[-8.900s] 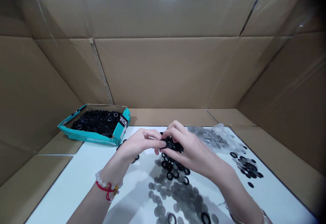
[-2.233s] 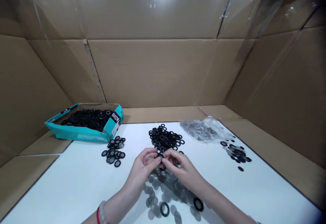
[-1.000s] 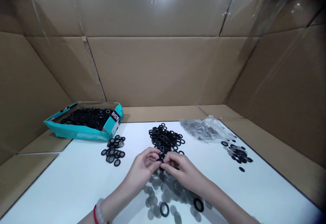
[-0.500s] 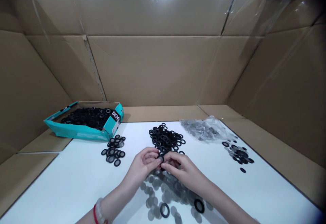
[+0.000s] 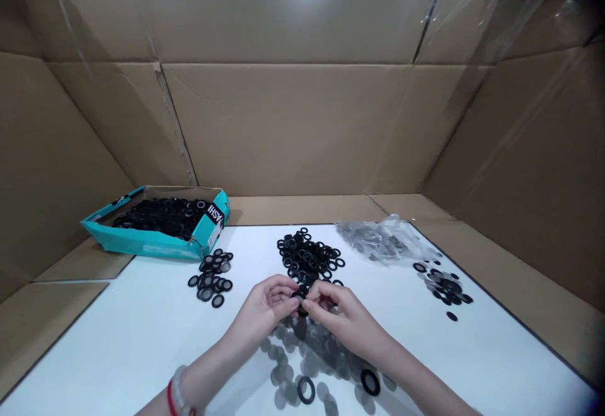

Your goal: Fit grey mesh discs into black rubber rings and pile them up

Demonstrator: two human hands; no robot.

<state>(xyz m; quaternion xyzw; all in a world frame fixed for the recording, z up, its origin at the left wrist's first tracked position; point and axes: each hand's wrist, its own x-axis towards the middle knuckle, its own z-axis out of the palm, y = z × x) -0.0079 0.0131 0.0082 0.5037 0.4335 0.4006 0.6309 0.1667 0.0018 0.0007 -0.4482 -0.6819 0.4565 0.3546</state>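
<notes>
White table [image 5: 118, 346], black rubber ring [image 5: 299, 294] (matte, flat), gripped between left hand [image 5: 262, 310] and right hand [image 5: 343, 321]

The left hand [image 5: 265, 307] and right hand [image 5: 343, 323] covered most of the black rubber rings [image 5: 300, 293] between them at lower middle, so their number could not be told. The hands also hid part of the gray discs [image 5: 307, 359] below them, and the bottom edge cut off the lowest discs. The same edge cut off the left forearm [image 5: 203, 381] and right forearm [image 5: 425, 391]. At upper right of the table, the clear plastic bag [image 5: 373, 239] blurred its contents. At left, the teal box [image 5: 155, 249] had a black label [image 5: 215, 215] whose lettering was partly cut off, and the heap of rings [image 5: 163, 217] hid the box's floor.
</notes>
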